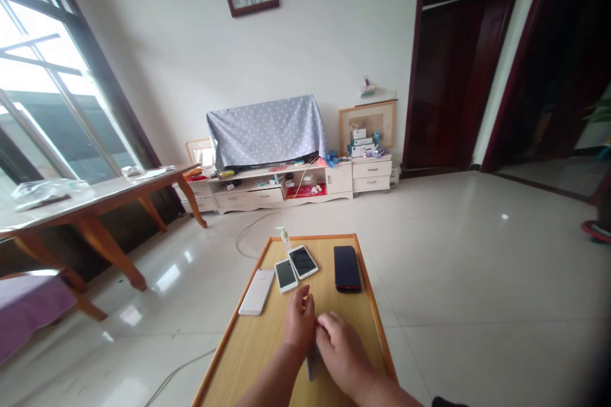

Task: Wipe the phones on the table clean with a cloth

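Phone (313, 362), grey, mostly hidden under both hands above a wooden low table (229, 356). Left hand (300, 321) has fingers curled, pressed together; right hand (341, 346) has fingers bunched beside them; exact grip cannot be told. Ahead lie a white phone (256, 291), small phone (286, 275), black-screened phone (302, 261), dark phone (347, 268), pump bottle (284, 237).

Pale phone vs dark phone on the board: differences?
The pale phone is whitish; the dark phone is navy with a red edge. The pale phone lies slanted toward the left side, the dark phone nearly straight toward the right. Both lie flat on the wooden board.
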A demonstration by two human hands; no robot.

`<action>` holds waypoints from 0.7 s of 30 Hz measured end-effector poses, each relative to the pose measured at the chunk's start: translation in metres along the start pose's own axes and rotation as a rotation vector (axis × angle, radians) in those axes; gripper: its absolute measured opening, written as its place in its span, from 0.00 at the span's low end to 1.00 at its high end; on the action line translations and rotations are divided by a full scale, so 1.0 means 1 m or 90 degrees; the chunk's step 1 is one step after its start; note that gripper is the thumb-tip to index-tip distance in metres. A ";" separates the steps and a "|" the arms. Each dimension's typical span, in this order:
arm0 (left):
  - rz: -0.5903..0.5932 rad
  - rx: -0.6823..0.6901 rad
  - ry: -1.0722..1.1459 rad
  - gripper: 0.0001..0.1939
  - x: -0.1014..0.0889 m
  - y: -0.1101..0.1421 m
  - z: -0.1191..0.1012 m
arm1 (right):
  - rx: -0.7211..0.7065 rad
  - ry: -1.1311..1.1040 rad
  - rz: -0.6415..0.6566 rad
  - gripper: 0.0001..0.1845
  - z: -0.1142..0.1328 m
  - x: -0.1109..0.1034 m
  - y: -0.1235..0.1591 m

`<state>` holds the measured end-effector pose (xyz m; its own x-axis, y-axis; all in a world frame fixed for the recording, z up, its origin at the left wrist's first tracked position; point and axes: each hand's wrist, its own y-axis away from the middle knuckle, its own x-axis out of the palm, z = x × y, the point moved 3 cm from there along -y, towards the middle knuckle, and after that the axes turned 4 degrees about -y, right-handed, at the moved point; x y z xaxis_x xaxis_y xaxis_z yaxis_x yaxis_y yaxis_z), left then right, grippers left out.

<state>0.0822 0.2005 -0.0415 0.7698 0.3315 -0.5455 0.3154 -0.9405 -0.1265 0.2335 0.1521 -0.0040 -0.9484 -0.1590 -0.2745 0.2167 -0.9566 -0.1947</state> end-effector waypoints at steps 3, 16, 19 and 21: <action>-0.022 0.005 -0.055 0.23 -0.025 0.000 0.011 | -0.030 0.138 0.127 0.08 -0.001 0.029 0.021; 0.060 0.009 -0.389 0.31 -0.047 -0.015 0.014 | -0.028 0.330 0.183 0.10 -0.013 0.036 0.001; 0.079 0.022 -0.439 0.30 -0.048 -0.006 0.013 | -0.045 0.325 0.164 0.11 -0.017 0.031 -0.002; 0.087 0.042 -0.486 0.29 -0.051 0.004 0.013 | -0.053 0.318 0.154 0.10 -0.019 0.029 -0.002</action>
<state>0.0375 0.1787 -0.0248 0.1963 0.0919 -0.9762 0.1938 -0.9796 -0.0532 0.2102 0.1542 -0.0297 -0.6488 -0.2178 -0.7292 0.4520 -0.8811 -0.1390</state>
